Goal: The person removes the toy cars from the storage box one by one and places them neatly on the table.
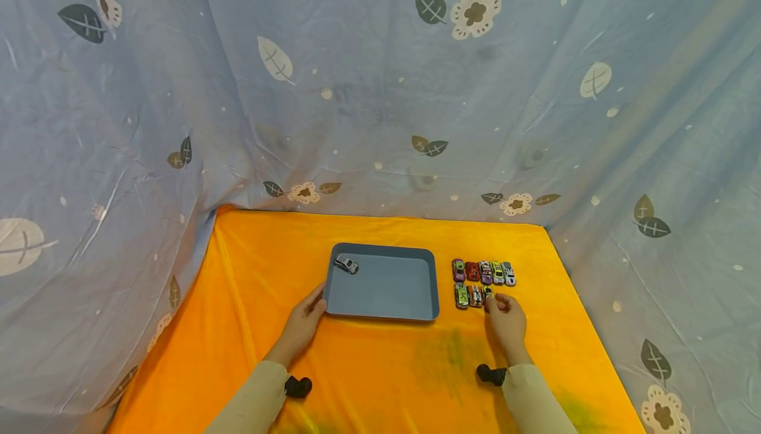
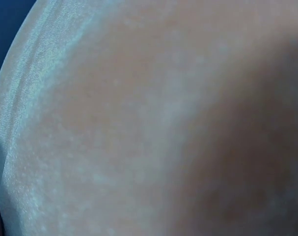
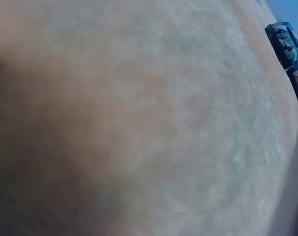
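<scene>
At the left of the head view, my left hand [image 1: 301, 325] holds the left edge of a blue-grey rectangular tray [image 1: 380, 317], thumb near its front corner. A silver toy car [image 1: 346, 263] sits inside the tray's back left corner. To the tray's right, my right hand [image 1: 508, 327] pinches a yellow-and-black toy car [image 1: 488, 292] at the right end of the front row, its fingers partly covering it. Beside that car are a white-and-orange toy car [image 1: 475, 296] and a green toy car [image 1: 461, 295]. Skin fills most of both wrist views.
Behind the front row stands a back row of several toy cars, among them a purple-and-green one [image 1: 458, 270], a red one [image 1: 472, 271] and a silver one [image 1: 508, 273]. An orange cloth [image 1: 380, 368] covers the table. Patterned curtains [image 1: 368, 104] enclose the back and sides.
</scene>
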Action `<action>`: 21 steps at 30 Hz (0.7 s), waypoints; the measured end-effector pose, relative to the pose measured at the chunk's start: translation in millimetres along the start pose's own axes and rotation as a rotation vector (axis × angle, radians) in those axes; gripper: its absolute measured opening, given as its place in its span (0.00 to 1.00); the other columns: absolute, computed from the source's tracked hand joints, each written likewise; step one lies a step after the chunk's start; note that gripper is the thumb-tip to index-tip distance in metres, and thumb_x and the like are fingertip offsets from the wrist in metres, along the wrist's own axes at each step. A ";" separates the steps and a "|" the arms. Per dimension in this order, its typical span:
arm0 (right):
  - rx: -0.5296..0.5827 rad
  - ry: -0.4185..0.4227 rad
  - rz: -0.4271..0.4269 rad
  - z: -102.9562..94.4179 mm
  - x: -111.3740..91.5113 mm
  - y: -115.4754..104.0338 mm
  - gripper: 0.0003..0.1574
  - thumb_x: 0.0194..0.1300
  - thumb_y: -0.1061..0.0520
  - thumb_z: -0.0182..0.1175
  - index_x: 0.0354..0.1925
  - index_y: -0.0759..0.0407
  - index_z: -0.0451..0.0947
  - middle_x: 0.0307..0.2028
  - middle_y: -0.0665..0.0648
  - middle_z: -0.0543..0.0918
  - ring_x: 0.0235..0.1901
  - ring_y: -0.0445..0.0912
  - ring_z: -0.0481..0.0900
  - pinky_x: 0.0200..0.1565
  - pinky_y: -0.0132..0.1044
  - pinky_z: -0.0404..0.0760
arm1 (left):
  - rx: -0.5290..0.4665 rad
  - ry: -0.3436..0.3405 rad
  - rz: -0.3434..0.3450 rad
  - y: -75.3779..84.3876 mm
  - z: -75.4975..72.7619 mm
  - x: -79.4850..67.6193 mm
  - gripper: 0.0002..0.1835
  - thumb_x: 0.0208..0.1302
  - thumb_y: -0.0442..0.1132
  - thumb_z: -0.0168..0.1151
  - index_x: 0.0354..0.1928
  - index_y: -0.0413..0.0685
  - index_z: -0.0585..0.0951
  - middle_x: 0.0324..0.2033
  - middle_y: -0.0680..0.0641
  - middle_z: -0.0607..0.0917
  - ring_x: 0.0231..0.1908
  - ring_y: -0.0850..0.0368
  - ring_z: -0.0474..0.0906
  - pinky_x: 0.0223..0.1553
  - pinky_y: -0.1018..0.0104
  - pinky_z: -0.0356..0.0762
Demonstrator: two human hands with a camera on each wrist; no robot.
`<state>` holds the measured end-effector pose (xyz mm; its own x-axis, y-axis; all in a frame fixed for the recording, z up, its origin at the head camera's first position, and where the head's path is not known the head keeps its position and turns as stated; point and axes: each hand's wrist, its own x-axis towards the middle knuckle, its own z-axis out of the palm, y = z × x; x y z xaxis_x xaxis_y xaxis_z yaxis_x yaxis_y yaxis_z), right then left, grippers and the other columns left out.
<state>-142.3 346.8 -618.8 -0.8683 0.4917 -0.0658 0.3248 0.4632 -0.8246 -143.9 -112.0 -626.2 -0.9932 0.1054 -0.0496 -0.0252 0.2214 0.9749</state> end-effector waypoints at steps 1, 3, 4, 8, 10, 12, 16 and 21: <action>0.000 0.007 -0.002 0.5 -0.1 0.0 0.32 0.71 0.43 0.53 0.60 0.66 0.71 0.41 0.64 0.77 0.41 0.56 0.76 0.42 0.48 0.76 | 0.000 -0.001 0.002 -0.2 -0.2 0.1 0.26 0.75 0.43 0.51 0.73 0.61 0.64 0.69 0.54 0.65 0.70 0.54 0.56 0.68 0.50 0.56; 0.001 0.020 0.001 1.5 -0.3 -0.1 0.32 0.71 0.43 0.53 0.60 0.65 0.72 0.41 0.64 0.77 0.42 0.56 0.75 0.43 0.49 0.76 | -0.001 -0.004 0.003 -0.5 -0.3 0.4 0.26 0.75 0.43 0.51 0.73 0.61 0.64 0.69 0.54 0.65 0.70 0.54 0.56 0.68 0.51 0.56; 0.001 0.024 0.001 2.0 -0.2 -0.1 0.31 0.71 0.43 0.53 0.60 0.66 0.72 0.41 0.64 0.77 0.42 0.57 0.75 0.43 0.49 0.76 | -0.003 -0.004 0.002 -0.5 -0.3 0.5 0.26 0.75 0.43 0.51 0.73 0.61 0.64 0.69 0.55 0.65 0.70 0.54 0.56 0.68 0.51 0.56; -0.005 0.044 0.009 3.7 0.4 0.3 0.31 0.71 0.43 0.53 0.59 0.65 0.72 0.42 0.65 0.77 0.43 0.57 0.74 0.44 0.51 0.76 | -0.006 -0.009 0.008 0.8 -0.3 0.3 0.27 0.75 0.43 0.51 0.73 0.60 0.63 0.69 0.54 0.65 0.70 0.54 0.56 0.68 0.52 0.56; -0.008 0.051 0.008 4.1 0.6 0.3 0.31 0.71 0.43 0.53 0.59 0.66 0.72 0.43 0.65 0.77 0.44 0.57 0.74 0.45 0.52 0.75 | -0.006 -0.010 0.012 1.5 -0.4 0.2 0.27 0.75 0.43 0.51 0.73 0.59 0.63 0.69 0.54 0.65 0.70 0.54 0.56 0.68 0.52 0.56; -0.008 0.055 0.009 4.4 0.9 0.3 0.31 0.71 0.43 0.53 0.59 0.66 0.72 0.43 0.66 0.77 0.44 0.58 0.74 0.46 0.53 0.75 | -0.005 -0.010 0.016 1.8 -0.4 0.3 0.26 0.75 0.43 0.51 0.73 0.59 0.63 0.69 0.54 0.65 0.70 0.54 0.57 0.68 0.51 0.56; -0.010 0.043 0.019 3.4 0.5 -0.6 0.32 0.71 0.41 0.52 0.59 0.65 0.72 0.45 0.66 0.76 0.45 0.58 0.74 0.46 0.53 0.75 | -0.002 -0.010 0.019 2.1 -0.6 0.1 0.26 0.75 0.43 0.51 0.73 0.60 0.63 0.69 0.54 0.65 0.70 0.53 0.57 0.68 0.51 0.57; 0.048 -0.040 0.042 -7.4 -1.6 -5.0 0.39 0.71 0.36 0.50 0.64 0.65 0.67 0.50 0.67 0.72 0.49 0.59 0.71 0.49 0.53 0.73 | 0.007 -0.014 0.021 0.5 -1.6 -0.6 0.27 0.75 0.43 0.50 0.73 0.59 0.63 0.70 0.53 0.64 0.70 0.52 0.56 0.68 0.49 0.57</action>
<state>-139.7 349.1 -610.3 -0.8690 0.4794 -0.1226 0.3438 0.4068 -0.8463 -143.5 -113.4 -625.3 -0.9918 0.1233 -0.0323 -0.0036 0.2262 0.9741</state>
